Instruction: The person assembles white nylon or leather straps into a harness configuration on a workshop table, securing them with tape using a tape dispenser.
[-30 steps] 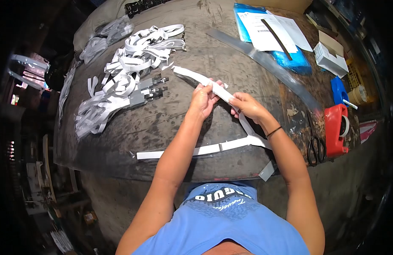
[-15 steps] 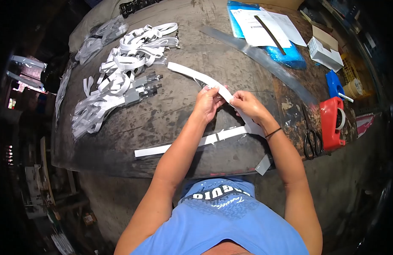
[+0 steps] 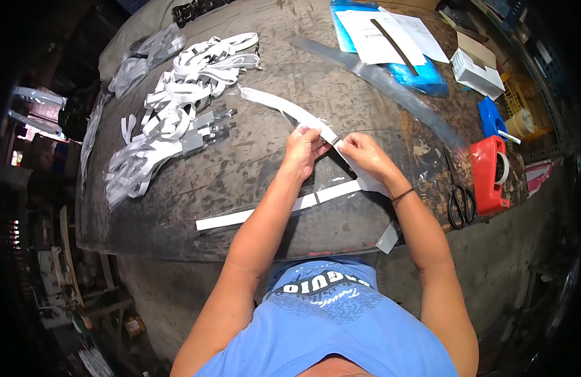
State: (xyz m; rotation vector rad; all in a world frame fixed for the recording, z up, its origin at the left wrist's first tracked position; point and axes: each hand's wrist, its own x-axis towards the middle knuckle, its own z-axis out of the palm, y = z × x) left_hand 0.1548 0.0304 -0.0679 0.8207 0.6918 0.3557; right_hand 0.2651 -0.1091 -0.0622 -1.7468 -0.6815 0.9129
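Observation:
A long white strap [image 3: 283,105] stretches from the middle of the table to my two hands. My left hand [image 3: 303,151] pinches it from below, thumb on top. Close beside it, my right hand [image 3: 366,156] has its fingers closed on the same strap. A narrow dark band crosses the strap between my hands. Another white length [image 3: 265,212], with a dark band across it, lies on the table under my forearms and runs toward my right wrist. Whether both lengths are one strap is hidden there.
To the left lies a pile of white straps [image 3: 177,100], partly in clear plastic. Papers [image 3: 378,41], a clear plastic strip [image 3: 391,94], a white box [image 3: 476,75], scissors [image 3: 460,204] and a red tape dispenser [image 3: 485,176] lie right. A grey tag [image 3: 387,239] sits at the front edge.
A dark band now shows on the strap between my hands, where only white showed before. Both hands keep their hold and have barely shifted. The whole view has moved slightly.

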